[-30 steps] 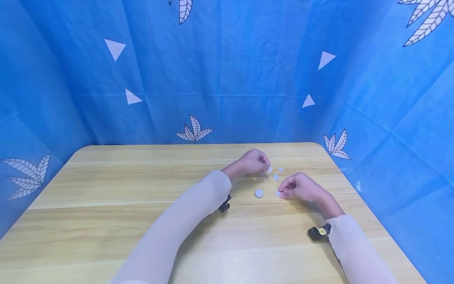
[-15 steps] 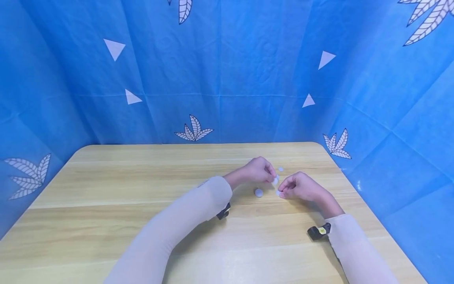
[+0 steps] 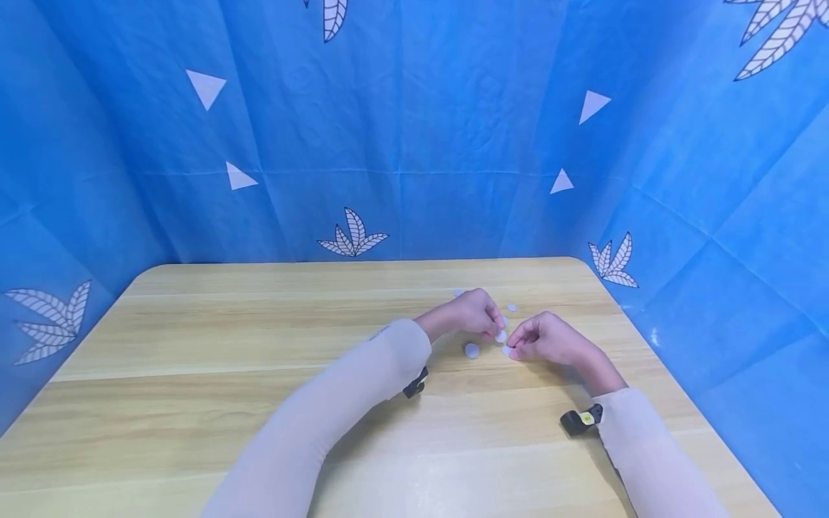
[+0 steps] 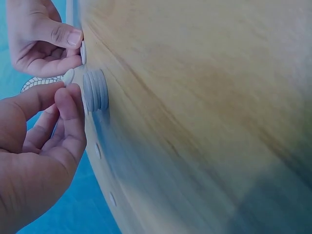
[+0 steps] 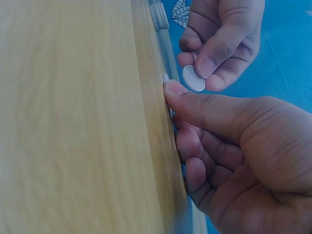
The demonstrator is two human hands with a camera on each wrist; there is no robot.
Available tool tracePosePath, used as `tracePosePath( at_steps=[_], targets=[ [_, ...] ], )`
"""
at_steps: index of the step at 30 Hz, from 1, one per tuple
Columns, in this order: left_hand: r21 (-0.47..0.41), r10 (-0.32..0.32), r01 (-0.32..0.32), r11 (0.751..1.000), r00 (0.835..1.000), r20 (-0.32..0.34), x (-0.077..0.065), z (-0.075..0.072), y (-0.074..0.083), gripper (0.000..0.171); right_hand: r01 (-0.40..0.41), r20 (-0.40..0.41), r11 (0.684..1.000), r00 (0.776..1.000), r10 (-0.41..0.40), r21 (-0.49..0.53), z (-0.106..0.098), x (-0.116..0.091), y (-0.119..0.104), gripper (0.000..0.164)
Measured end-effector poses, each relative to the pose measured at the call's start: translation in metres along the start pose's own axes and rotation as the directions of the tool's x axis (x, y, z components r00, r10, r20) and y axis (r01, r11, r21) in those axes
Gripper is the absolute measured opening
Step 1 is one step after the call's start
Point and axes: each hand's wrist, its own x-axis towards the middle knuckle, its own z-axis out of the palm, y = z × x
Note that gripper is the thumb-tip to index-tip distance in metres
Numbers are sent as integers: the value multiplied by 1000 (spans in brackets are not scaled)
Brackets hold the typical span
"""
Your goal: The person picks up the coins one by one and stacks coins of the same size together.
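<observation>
My left hand (image 3: 476,314) pinches a thin white disc (image 5: 194,78) between thumb and fingertips, held above the table and tilted in the right wrist view. Close beside it, my right hand (image 3: 550,339) rests low and pinches another white disc (image 4: 83,52) at the tabletop. A short stack of white discs (image 4: 95,90) stands on the table just left of both hands, seen from above as one round top in the head view. Beyond the hands lie single flat discs: one disc (image 3: 512,308) at the right, another disc (image 3: 504,321) partly covered by my left fingers.
A further white disc (image 3: 458,293) lies behind my left hand. The wooden table (image 3: 259,403) reaches back to a blue patterned curtain (image 3: 401,129), which also closes off the right side (image 3: 745,252). Black wrist cameras (image 3: 581,419) hang under the sleeves.
My left hand has come nearer and slightly right, bringing its disc from beside the loose discs to just next to my right fingertips. The right hand has stayed in place.
</observation>
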Motion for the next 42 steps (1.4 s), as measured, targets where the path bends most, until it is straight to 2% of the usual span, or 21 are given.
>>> tracePosePath(
  at_steps=[10, 16, 21, 35, 42],
  targets=[
    [-27, -17, 18, 999, 999, 35, 3, 1, 0, 7, 1, -6, 1000, 1000, -1, 5, 0, 0, -4, 15],
    [25, -44, 43, 999, 998, 52, 5, 3, -1, 7, 0, -3, 1000, 1000, 0, 23, 1, -2, -9, 15],
    [64, -58, 54, 996, 997, 58, 8, 5, -2, 6, 5, -1, 1000, 1000, -5, 17, 2, 1, -3, 14],
    [178, -20, 10, 984, 998, 56, 8, 6, -1, 5, -3, -2, 1000, 1000, 3, 22, 2, 1, -5, 17],
    [300, 39, -60, 952, 996, 74, 6, 0, -3, 9, -20, -3, 1000, 1000, 20, -1, 1, 2, 0, 14]
  ],
)
